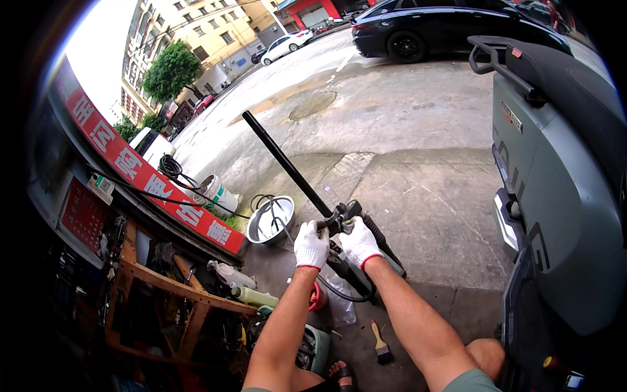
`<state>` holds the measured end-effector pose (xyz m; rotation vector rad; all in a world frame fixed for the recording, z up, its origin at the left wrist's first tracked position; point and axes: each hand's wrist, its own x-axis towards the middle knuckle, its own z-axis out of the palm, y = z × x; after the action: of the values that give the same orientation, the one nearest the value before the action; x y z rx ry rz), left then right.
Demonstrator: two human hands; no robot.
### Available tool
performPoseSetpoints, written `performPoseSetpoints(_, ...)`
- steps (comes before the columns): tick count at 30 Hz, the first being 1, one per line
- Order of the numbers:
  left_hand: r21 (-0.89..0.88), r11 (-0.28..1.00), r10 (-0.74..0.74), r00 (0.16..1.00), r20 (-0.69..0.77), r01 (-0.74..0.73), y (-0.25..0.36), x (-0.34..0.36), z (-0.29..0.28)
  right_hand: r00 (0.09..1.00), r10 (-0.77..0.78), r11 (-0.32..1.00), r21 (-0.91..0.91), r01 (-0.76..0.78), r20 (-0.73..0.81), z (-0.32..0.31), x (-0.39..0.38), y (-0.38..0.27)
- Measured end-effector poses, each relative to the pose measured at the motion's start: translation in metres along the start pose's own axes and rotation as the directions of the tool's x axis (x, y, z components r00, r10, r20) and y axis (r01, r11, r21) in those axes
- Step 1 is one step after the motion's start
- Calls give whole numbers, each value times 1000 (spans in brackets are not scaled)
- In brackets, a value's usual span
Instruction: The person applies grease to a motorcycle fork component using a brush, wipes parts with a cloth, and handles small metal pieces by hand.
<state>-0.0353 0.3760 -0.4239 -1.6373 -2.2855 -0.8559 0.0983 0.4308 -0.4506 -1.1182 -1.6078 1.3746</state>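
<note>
Both of my hands wear white knitted gloves with red cuffs and meet at the joint of a black metal assembly (287, 162). A long straight tube rises from that joint toward the upper left; thicker black parts and a coiled spring (373, 230) lie below and beside it. My left hand (311, 245) has its fingers curled in at the joint's left side. On the other side my right hand (359, 242) grips the joint, thumb near the top. The gloves hide the small parts between them. A black cable loops under my wrists.
A paintbrush (379, 343) and a plastic bag (342, 304) lie on the floor. A white basin (272, 220) and a bucket (217, 195) stand left, beyond a cluttered wooden rack (189, 294). A grey-green scooter (555, 176) is close on the right. Cars stand behind.
</note>
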Motion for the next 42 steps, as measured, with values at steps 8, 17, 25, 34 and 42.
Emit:
performPoseSetpoints(8,-82,995,-55,995,-78,49,3,2,1,993,1,1000,1,-1,116,-2,2,-1)
performPoseSetpoints(17,-98,994,-53,996,-71,46,2,6,1,987,-51,998,-40,57,155,1,-1,0)
performPoseSetpoints(25,-60,998,-19,999,-26,17,2,2,1,1000,15,1000,-2,-15,-11,-5,-2,-2)
performPoseSetpoints(34,-32,999,12,1000,7,-12,-2,3,2,999,36,995,-90,-37,-12,-15,14,-10)
performPoseSetpoints(42,-48,999,24,1000,-6,-25,5,2,-10,983,145,989,-15,-147,-112,-25,7,-7)
